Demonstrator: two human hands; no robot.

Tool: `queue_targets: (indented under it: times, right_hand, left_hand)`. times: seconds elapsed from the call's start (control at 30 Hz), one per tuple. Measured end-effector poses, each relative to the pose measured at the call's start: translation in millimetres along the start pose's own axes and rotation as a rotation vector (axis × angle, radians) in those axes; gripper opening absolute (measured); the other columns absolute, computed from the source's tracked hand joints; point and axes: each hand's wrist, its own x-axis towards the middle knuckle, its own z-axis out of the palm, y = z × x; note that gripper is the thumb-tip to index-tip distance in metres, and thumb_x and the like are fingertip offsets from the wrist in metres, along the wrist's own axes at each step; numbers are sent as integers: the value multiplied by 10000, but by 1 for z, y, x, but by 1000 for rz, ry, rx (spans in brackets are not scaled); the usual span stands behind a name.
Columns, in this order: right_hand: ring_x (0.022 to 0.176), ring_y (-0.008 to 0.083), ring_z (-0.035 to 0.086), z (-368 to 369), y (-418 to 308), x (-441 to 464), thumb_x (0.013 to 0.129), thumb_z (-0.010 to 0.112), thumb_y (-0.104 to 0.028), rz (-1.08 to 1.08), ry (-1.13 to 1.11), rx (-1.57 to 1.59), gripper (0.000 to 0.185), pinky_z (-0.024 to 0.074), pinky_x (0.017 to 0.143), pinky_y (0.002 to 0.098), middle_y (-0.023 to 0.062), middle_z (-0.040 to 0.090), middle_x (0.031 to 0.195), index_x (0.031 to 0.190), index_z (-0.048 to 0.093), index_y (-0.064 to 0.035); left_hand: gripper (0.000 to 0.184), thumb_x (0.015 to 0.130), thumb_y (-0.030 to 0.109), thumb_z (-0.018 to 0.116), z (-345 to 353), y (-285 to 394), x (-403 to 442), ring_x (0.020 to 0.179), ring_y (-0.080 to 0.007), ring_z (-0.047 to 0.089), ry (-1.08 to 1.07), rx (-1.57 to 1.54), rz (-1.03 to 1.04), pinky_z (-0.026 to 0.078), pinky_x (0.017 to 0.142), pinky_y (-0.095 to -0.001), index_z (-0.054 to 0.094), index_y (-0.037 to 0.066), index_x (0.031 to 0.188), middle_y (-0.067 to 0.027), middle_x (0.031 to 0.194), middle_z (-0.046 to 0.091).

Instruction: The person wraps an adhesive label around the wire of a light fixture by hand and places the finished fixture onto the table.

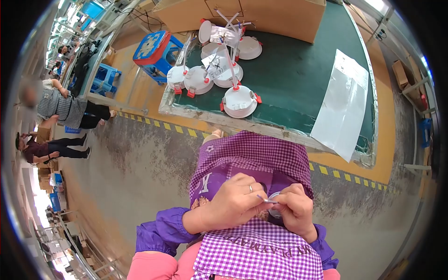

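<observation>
Close to my apron, my left hand (237,199) and my right hand (295,208) meet with fingertips pinched. Between them is a thin white cable end (269,201) with fine wire tips. A rounded white-grey piece (275,212) shows beside my right fingers; its kind is partly hidden. On the table in front of me, a round white downlight (240,102) with red clips lies near the edge, its cable standing up. Several similar downlights (199,80) cluster behind it, some carrying white printed papers (215,64).
A green-topped table (284,77) has a cardboard box (261,18) at its back and a white plastic bag (343,102) on its right. Blue stools (158,56) stand to the left. Two people (60,105) are farther left, near other workbenches. Yellow-striped tape (163,125) marks the floor.
</observation>
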Motion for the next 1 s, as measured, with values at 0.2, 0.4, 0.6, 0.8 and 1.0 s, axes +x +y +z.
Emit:
queue_targets:
  times: [0.2, 0.4, 0.6, 0.8, 1.0]
  right_hand:
    - [601, 99, 574, -1, 2, -2, 819, 655, -77, 567, 66, 342, 70, 439, 542, 242, 29, 635, 661, 807, 667, -10]
    - [632, 82, 609, 1, -10, 12, 849, 638, -108, 632, -12, 394, 114, 468, 576, 217, 45, 662, 686, 838, 662, 3]
    - [643, 84, 616, 6, -6, 11, 861, 622, -100, 643, 2, 460, 118, 479, 590, 216, 47, 665, 699, 851, 653, 13]
    - [655, 86, 616, 9, -16, 16, 864, 618, -83, 624, -7, 426, 111, 483, 601, 216, 54, 665, 715, 842, 643, 23]
    - [639, 60, 558, -6, -28, 47, 875, 616, -84, 411, 187, 371, 132, 438, 571, 207, 30, 625, 680, 801, 607, 26]
  left_hand:
    - [223, 749, 91, 743, -13, -17, -5, 784, -103, 599, -137, -497, -532, 461, 673, -252, 624, 7, 919, -51, 815, 642]
    - [647, 659, 183, 831, 0, -27, -8, 940, -118, 574, -65, -747, -555, 464, 780, -248, 477, 31, 1179, -65, 1064, 589]
    - [344, 828, 209, 695, 12, -25, -4, 847, -63, 548, 48, -762, -545, 444, 703, -214, 545, 16, 1070, -21, 950, 592]
    - [134, 918, 126, 571, 19, -23, -5, 691, -38, 524, 210, -742, -494, 424, 611, -181, 604, -4, 909, -4, 833, 593]
    - [189, 928, 130, 560, 7, -31, -13, 751, -61, 553, 354, -837, -396, 460, 672, -202, 555, 15, 1078, -8, 865, 594]
